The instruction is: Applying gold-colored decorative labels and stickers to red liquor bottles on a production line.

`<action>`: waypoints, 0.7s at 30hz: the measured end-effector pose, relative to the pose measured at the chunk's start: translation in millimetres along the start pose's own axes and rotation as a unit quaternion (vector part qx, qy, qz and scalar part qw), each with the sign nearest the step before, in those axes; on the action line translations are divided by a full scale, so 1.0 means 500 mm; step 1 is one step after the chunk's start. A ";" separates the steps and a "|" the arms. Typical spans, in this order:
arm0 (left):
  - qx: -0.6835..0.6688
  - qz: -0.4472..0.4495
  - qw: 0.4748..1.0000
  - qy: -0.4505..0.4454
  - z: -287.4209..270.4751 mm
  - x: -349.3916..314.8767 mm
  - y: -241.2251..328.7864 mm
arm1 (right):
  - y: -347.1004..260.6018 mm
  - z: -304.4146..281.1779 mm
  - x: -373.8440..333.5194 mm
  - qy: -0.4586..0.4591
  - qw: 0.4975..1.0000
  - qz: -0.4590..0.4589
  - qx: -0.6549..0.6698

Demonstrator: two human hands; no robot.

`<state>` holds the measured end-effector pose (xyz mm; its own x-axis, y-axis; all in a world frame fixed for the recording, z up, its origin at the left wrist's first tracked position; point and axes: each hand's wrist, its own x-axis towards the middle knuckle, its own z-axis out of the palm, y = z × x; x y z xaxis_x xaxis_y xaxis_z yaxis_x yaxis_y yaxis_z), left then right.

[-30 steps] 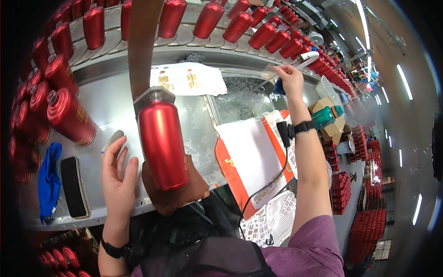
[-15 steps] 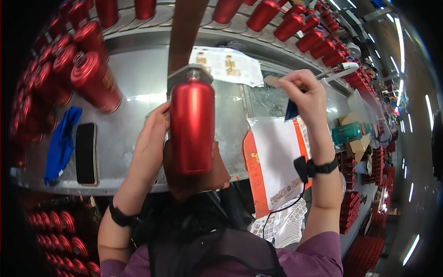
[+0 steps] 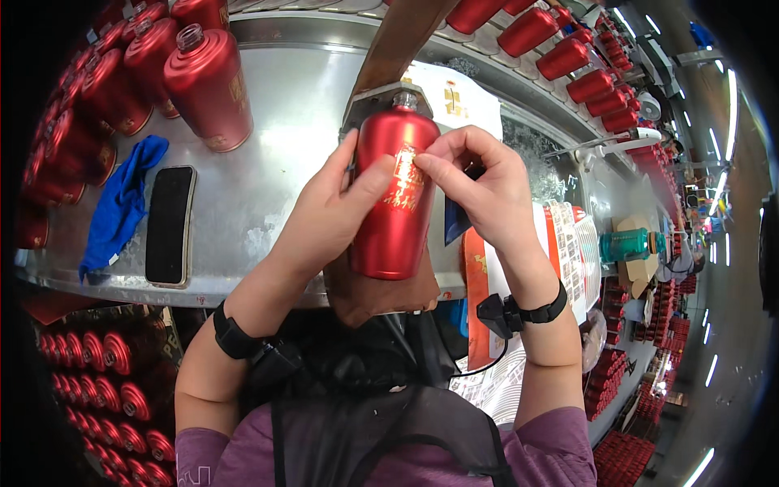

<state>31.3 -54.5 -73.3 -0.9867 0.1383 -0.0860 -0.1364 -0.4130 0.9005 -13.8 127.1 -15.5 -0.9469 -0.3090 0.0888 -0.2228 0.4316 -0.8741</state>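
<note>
While I watch remotely, the red bottle (image 3: 391,231) sits at centre; at nine o'clock the left hand (image 3: 334,204) clamps it; at three the right hand (image 3: 491,183) holds a blue scrap (image 3: 457,222), thumb and forefinger together at the gold lettering (image 3: 403,197).

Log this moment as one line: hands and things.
left hand: gripping red bottle | right hand: touching gold design, dark blue piece in grip | left side: blue cloth, phone

Glare on tabletop (image 3: 280,109), dark picture edges
</note>
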 end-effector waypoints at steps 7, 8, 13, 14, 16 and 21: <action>0.002 0.047 0.999 -0.022 0.000 0.005 -0.024 | 0.027 -0.003 0.006 0.047 0.998 0.019 0.028; -0.005 0.043 0.999 -0.013 0.004 0.005 -0.024 | 0.033 -0.008 0.001 0.047 0.998 0.021 0.025; -0.025 -0.041 0.999 -0.013 -0.001 0.020 0.009 | 0.023 -0.002 -0.035 -0.009 0.980 0.159 0.115; -0.011 -0.036 0.999 -0.006 -0.006 0.025 -0.001 | 0.012 0.010 -0.042 -0.047 0.967 0.198 0.154; 0.008 -0.023 1.000 0.000 0.001 0.024 0.002 | 0.010 0.015 -0.054 -0.055 0.972 0.174 0.148; 0.017 0.000 1.000 -0.007 0.003 0.019 0.000 | 0.002 0.014 -0.053 -0.059 0.963 0.189 0.181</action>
<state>22.0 -51.9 -73.4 -0.9852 0.1513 -0.0807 -0.1335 -0.3813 0.9148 12.5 129.6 -21.9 -0.9067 -0.2913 -0.3051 0.2488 0.2147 -0.9445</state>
